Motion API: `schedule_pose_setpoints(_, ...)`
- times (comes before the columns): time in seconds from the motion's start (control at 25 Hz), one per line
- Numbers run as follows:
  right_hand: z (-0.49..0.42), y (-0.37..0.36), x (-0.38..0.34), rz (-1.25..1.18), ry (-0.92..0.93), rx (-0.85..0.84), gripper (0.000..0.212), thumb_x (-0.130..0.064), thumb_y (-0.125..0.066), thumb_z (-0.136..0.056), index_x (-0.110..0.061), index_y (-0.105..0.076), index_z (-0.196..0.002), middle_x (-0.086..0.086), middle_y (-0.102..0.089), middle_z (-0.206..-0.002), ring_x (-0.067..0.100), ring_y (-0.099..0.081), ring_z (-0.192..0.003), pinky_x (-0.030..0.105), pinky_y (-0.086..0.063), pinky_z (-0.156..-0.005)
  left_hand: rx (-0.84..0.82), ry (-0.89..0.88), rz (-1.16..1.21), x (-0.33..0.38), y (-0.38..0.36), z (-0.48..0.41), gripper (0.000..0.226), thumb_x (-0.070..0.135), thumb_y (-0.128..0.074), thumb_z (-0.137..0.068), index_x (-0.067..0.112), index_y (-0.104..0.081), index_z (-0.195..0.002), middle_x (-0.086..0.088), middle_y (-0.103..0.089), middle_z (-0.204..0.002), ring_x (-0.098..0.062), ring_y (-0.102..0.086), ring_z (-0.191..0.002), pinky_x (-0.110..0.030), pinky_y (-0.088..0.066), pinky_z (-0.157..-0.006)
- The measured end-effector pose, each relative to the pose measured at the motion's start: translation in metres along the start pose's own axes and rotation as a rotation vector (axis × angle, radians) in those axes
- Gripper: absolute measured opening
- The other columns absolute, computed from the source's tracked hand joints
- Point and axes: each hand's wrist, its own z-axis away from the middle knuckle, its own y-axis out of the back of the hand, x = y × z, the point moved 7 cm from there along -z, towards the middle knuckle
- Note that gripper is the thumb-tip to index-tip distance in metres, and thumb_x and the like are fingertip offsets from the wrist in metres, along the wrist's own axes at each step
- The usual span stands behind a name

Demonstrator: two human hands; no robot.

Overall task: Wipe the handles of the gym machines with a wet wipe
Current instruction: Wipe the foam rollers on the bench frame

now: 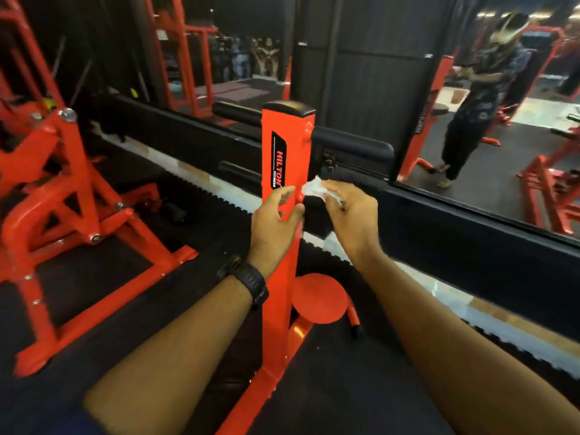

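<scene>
Floor (103,277): black mat, under all of it.
Mirror (502,136): up at 2 o'clock, long, low on the wall. A person and more red frames show in it.
Red machine (62,189): big red frame at 9 o'clock, standing on the mat.
Red post (282,146): stands upright in the middle, with a black cap on top and a black label (278,164) that reads HILTON FITNESS.
Top handle (354,146): fat black bar sticking out of the post toward 3 o'clock, up near the cap.
Low handle (315,215): black bar on the same side of the post, at 6 o'clock from the top handle. The hands hide most of it.
Round plate (320,298): flat red disc at 5 o'clock from the post, down near the floor.
Left hand (276,221): in front of the post, fingers loosely bent, holding nothing. It is too blurry to tell if it touches the post.
Right hand (351,215): at 3 o'clock from the left hand, close by. Its fingers are curled around the wet wipe.
Watch (248,277): black, on the left wrist.
Wet wipe (314,187): white and crumpled, at the right hand's fingertips. It sits at the top of the low handle, just beside the post.
</scene>
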Motion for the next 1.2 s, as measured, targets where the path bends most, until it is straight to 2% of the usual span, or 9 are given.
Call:
schedule_pose_setpoints(0.16,-0.031,-0.047,0.019,0.307,0.343,-0.213,0.037,-0.002,-0.055,-0.089,-0.009,-0.069,-0.122,0.012,-0.059,-0.138,0.025,-0.052,-0.132,0.037,-0.041,-0.112,-0.005,-0.14,-0.32,-0.022,-0.029,-0.029,0.048,0.016,-0.067,-0.094,0.015,-0.055,-0.141,-0.003,-0.049,-0.15,-0.012,-0.04,-0.14,-0.028,-0.03,-0.118)
schedule_pose_setpoints(0.28,-0.041,-0.083,0.047,0.436,0.349,-0.443,0.043,-0.008,-0.053,-0.095,-0.007,-0.057,-0.137,0.015,-0.045,-0.151,0.026,-0.039,-0.144,0.036,-0.032,-0.119,-0.058,-0.293,-0.561,-0.033,-0.048,-0.041,0.058,0.017,-0.06,-0.097,0.011,-0.041,-0.151,-0.01,-0.02,-0.165,-0.022,-0.01,-0.154,-0.039,-0.016,-0.125)
schedule_pose_setpoints(0.4,-0.032,-0.094,0.069,0.559,0.411,-0.469,0.037,-0.01,-0.055,-0.093,-0.002,-0.064,-0.127,0.019,-0.057,-0.139,0.029,-0.051,-0.134,0.04,-0.05,-0.104,-0.141,-0.337,-0.679,-0.044,-0.056,-0.059,0.071,0.018,-0.058,-0.097,0.011,-0.023,-0.158,-0.009,0.001,-0.168,-0.017,0.013,-0.153,-0.048,-0.012,-0.125)
schedule_pose_setpoints(0.52,-0.038,-0.089,0.063,0.56,0.377,-0.428,0.021,-0.01,-0.065,-0.089,-0.003,-0.07,-0.108,0.015,-0.066,-0.127,0.03,-0.063,-0.119,0.04,-0.059,-0.084,-0.203,-0.247,-0.614,-0.055,-0.055,-0.069,0.082,0.015,-0.06,-0.095,0.014,-0.01,-0.16,-0.003,0.005,-0.167,-0.013,0.011,-0.153,-0.044,-0.018,-0.125)
schedule_pose_setpoints(0.6,-0.051,-0.089,0.044,0.521,0.318,-0.445,0.017,-0.014,-0.056,-0.096,-0.011,-0.064,-0.11,0.007,-0.068,-0.118,0.03,-0.066,-0.108,0.038,-0.054,-0.076,-0.252,-0.255,-0.568,-0.059,-0.053,-0.069,0.083,0.008,-0.058,-0.094,0.014,-0.008,-0.16,-0.001,0.006,-0.167,-0.012,0.007,-0.153,-0.044,-0.024,-0.123)
schedule_pose_setpoints(0.84,-0.044,-0.065,0.038,0.534,0.318,-0.436,0.021,-0.02,-0.051,-0.097,-0.026,-0.069,-0.106,-0.008,-0.067,-0.112,0.014,-0.065,-0.105,0.021,-0.034,-0.07,-0.249,-0.217,-0.54,-0.064,-0.054,-0.067,0.087,0.002,-0.053,-0.091,0.016,-0.003,-0.16,0.004,0.01,-0.165,-0.012,0.007,-0.154,-0.045,-0.022,-0.123)
schedule_pose_setpoints(0.96,-0.054,-0.071,0.038,0.626,0.239,-0.531,0.021,-0.019,-0.045,-0.1,-0.018,-0.061,-0.114,0.0,-0.066,-0.113,0.026,-0.063,-0.105,0.032,-0.039,-0.072,-0.215,-0.255,-0.502,-0.062,-0.062,-0.063,0.085,0.004,-0.051,-0.09,0.013,-0.004,-0.16,0.004,0.01,-0.163,-0.014,0.006,-0.154,-0.041,-0.017,-0.125)
schedule_pose_setpoints(1.08,-0.049,-0.061,0.049,0.609,0.256,-0.548,0.022,-0.01,-0.052,-0.093,-0.024,-0.06,-0.108,-0.005,-0.066,-0.102,0.024,-0.067,-0.092,0.035,-0.048,-0.069,-0.203,-0.221,-0.535,-0.068,-0.062,-0.066,0.094,-0.003,-0.052,-0.084,0.017,-0.002,-0.16,0.009,0.011,-0.163,-0.011,0.006,-0.154,-0.044,-0.019,-0.124)
schedule_pose_setpoints(1.2,-0.052,-0.06,0.051,0.529,0.211,-0.548,0.019,-0.013,-0.051,-0.093,-0.026,-0.064,-0.1,-0.003,-0.068,-0.098,0.026,-0.066,-0.09,0.032,-0.041,-0.068,-0.21,-0.212,-0.555,-0.071,-0.061,-0.067,0.095,-0.005,-0.052,-0.083,0.019,-0.001,-0.16,0.011,0.011,-0.163,-0.011,0.004,-0.154,-0.045,-0.02,-0.124)
